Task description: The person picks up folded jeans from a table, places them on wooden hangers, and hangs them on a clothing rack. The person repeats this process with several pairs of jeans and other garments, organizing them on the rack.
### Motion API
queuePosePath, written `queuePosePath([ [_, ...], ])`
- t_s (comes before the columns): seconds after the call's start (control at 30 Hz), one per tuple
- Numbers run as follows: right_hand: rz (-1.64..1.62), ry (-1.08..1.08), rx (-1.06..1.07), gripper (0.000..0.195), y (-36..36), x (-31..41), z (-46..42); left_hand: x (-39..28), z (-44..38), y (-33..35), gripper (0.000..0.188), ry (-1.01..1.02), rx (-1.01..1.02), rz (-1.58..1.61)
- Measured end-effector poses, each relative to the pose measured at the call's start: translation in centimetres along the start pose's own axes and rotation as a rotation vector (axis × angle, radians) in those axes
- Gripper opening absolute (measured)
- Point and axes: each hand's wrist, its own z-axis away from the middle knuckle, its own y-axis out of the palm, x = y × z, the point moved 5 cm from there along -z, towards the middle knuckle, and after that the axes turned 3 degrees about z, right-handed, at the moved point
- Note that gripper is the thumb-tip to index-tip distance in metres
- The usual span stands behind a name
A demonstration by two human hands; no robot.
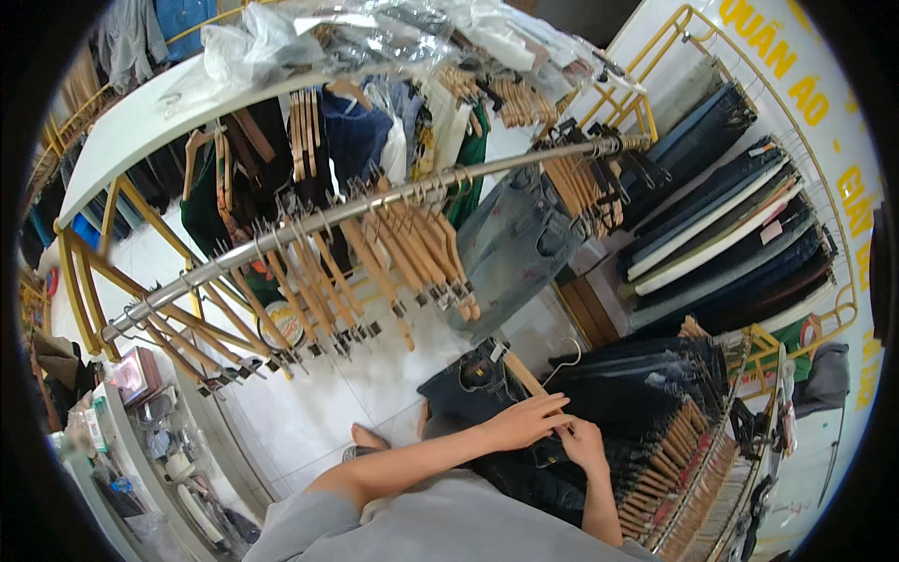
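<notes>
My left hand (530, 420) lies over the lower end of a wooden clip hanger (523, 374), its fingers stretched across the bar. Close against it, my right hand (581, 441) has its fingertips bent at the same end of the hanger. Dark denim trousers (463, 383) hang at the hanger's upper end, by a clip. The hanger's metal hook (570, 355) points away to the upper right. More dark denim (537, 485) lies below my hands. Fingers overlap there, so the exact hold on the hanger or cloth is partly hidden.
A metal rail (337, 216) with several wooden hangers crosses ahead. Jeans (523, 239) hang near its right end. Packed trousers (723, 232) hang at the right; a lower rack of jeans (667, 365) stands close to my right arm. Shelves (189, 435) with small goods stand at left.
</notes>
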Motion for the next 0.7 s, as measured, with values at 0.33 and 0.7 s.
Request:
queuePosePath([
  [0.33, -0.211, -0.056, -0.144, 0.03, -1.0, -1.3, -18.5, 21.6, 37.9, -0.4, 0.044, -1.394, 0.17, -0.107],
  [0.7, -0.361, -0.287, -0.305, 0.025, -13.3, 5.4, -30.2, 11.8, 33.3, -2.3, 0.029, -1.725, -0.737, 0.485],
])
